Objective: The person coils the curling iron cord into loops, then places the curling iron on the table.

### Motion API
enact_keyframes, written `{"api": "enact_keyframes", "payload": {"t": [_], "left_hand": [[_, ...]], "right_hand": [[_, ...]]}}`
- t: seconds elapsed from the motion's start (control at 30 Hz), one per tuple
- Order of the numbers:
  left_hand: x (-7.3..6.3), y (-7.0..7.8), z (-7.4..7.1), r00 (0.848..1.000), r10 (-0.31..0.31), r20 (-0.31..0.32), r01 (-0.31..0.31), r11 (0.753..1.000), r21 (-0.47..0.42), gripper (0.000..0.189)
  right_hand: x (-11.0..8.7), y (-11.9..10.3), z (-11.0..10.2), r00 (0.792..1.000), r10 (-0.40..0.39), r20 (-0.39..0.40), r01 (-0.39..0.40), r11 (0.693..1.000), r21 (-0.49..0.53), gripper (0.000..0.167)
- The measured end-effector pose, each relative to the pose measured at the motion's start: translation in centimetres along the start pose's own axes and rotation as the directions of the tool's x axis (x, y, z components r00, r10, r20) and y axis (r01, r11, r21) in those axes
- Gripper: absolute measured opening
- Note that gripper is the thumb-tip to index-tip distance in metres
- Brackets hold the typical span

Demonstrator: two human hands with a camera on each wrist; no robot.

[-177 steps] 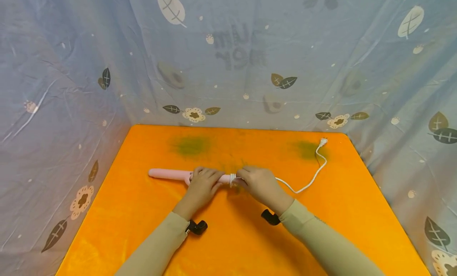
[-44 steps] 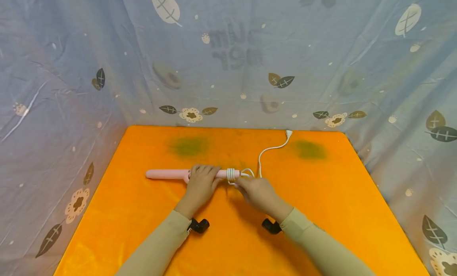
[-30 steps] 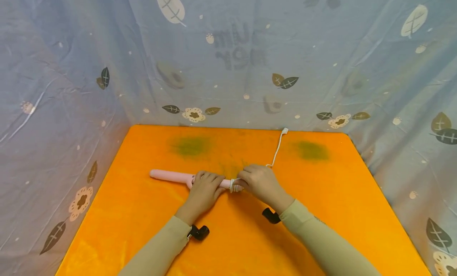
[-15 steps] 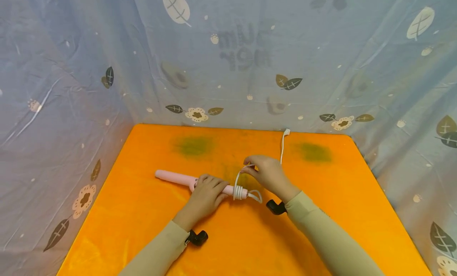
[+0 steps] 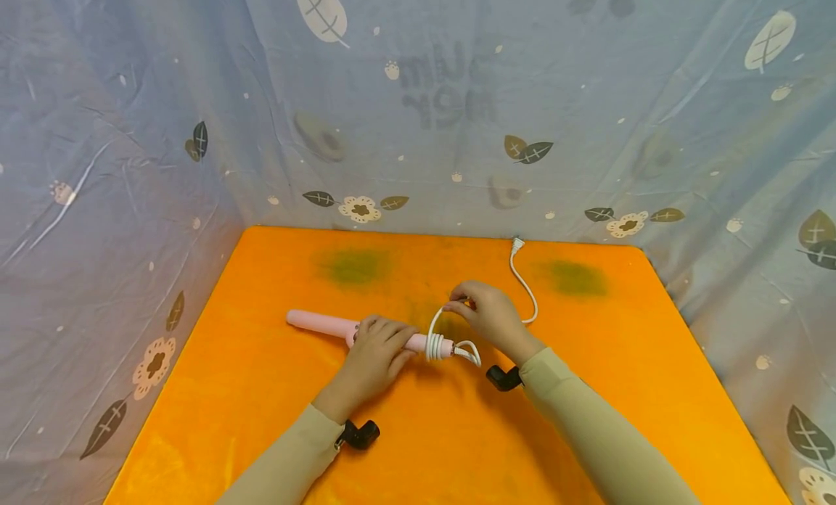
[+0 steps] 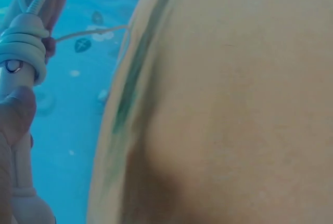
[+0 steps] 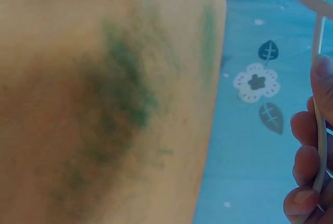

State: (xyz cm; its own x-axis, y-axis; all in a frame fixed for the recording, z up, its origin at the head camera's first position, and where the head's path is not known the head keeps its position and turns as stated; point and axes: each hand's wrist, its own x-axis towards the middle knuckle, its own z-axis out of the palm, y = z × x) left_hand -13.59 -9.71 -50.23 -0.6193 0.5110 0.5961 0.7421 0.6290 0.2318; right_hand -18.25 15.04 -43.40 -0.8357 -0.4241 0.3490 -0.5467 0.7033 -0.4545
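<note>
A pink curling iron (image 5: pixel 320 323) is held over the orange table, its barrel pointing left. My left hand (image 5: pixel 372 352) grips it around the handle; the left wrist view shows the thumb (image 6: pixel 20 110) across the handle. Several turns of white cord (image 5: pixel 435 347) wrap the handle's right end, where a small loop (image 5: pixel 472 352) sticks out. My right hand (image 5: pixel 491 315) pinches the cord up and right of these turns. In the right wrist view the cord (image 7: pixel 318 42) runs along the curled fingers (image 7: pixel 306 162). Beyond that hand the cord's tail leads to a plug (image 5: pixel 517 245).
The orange table (image 5: pixel 274 411) bears two green smudges, one of them a green patch (image 5: pixel 355 267) at the back left. Patterned curtains (image 5: pixel 444 91) close off the back and both sides. A black wrist mount (image 5: pixel 362 434) hangs below each sleeve.
Since the earliest frame, more cord has gone round the handle and the plug has shifted left along the back. The right hand has lifted away from the handle, drawing the cord up.
</note>
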Motion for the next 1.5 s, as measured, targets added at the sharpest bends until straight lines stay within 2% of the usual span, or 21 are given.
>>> {"api": "enact_keyframes", "payload": {"t": [0.17,0.47,0.63,0.87,0.97,1.23,1.37,1.5], "left_hand": [[0.3,0.0,-0.3,1.000,0.007,-0.030,-0.007,1.000,0.012,0.036],[0.4,0.0,-0.4,0.999,0.013,-0.050,-0.012,1.000,0.009,0.038],[0.6,0.1,-0.3,0.999,0.017,-0.048,-0.016,1.000,0.008,0.042],[1.3,0.5,-0.5,0.991,0.130,-0.003,-0.130,0.991,0.027,0.046],[1.6,0.6,-0.7,0.988,0.155,0.011,-0.156,0.987,0.037,0.045],[1.9,0.7,-0.9,0.990,0.138,-0.017,-0.139,0.990,-0.025,0.035],[1.9,0.7,-0.9,0.992,0.127,-0.027,-0.128,0.991,-0.041,0.032],[2.0,0.6,-0.8,0.990,0.129,-0.051,-0.131,0.990,-0.049,0.041]], "right_hand": [[-0.1,0.4,0.5,0.996,0.070,0.047,-0.072,0.997,0.034,0.011],[-0.6,1.2,1.6,0.992,0.097,0.081,-0.104,0.991,0.087,0.014],[-0.4,1.0,1.7,0.991,0.108,0.073,-0.114,0.989,0.093,0.014],[-0.1,0.7,1.4,0.989,0.131,0.074,-0.136,0.989,0.066,0.014],[0.0,0.6,1.3,0.989,0.129,0.075,-0.133,0.990,0.053,0.013],[0.3,0.3,1.2,0.996,0.080,0.037,-0.081,0.996,0.028,0.015],[0.3,0.3,1.1,0.995,0.087,0.041,-0.088,0.995,0.040,0.014],[0.3,0.8,0.9,0.993,0.108,0.044,-0.111,0.992,0.066,0.014]]}}
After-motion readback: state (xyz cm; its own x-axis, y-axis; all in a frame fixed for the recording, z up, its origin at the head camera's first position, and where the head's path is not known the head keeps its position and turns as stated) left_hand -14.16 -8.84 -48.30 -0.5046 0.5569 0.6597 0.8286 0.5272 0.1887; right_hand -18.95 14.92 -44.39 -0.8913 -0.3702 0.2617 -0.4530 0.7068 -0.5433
